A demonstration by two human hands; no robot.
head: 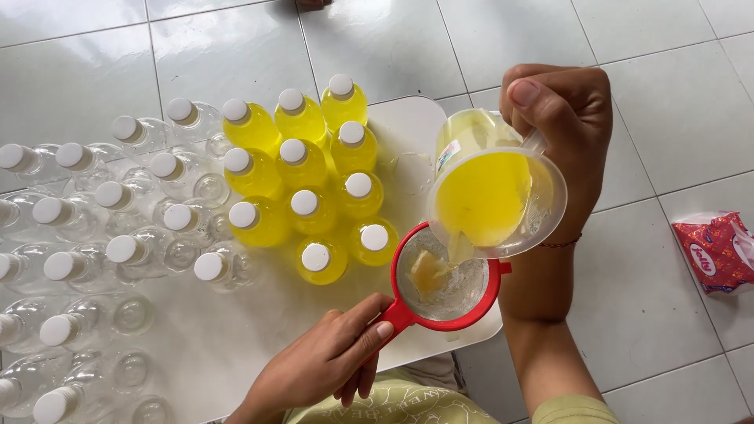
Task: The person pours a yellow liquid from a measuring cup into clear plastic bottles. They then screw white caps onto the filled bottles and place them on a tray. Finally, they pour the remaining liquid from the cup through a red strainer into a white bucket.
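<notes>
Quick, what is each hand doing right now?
Left hand: closed on the red strainer handle.
Right hand: closed on the tilted jug of yellow liquid.

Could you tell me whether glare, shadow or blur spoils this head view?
Head view: soft even light, faint shadows; mild glare on the white tiles and clear bottles; the pitcher and red strainer are sharp.

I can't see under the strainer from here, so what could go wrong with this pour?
1. The jug, tipped steeply by the right hand, is pouring yellow liquid; pulp already sits in the red strainer, so it might clog and overflow.
2. The left hand holds only the strainer's handle; a wobble could spill onto the white board and the capped yellow bottles.
</notes>
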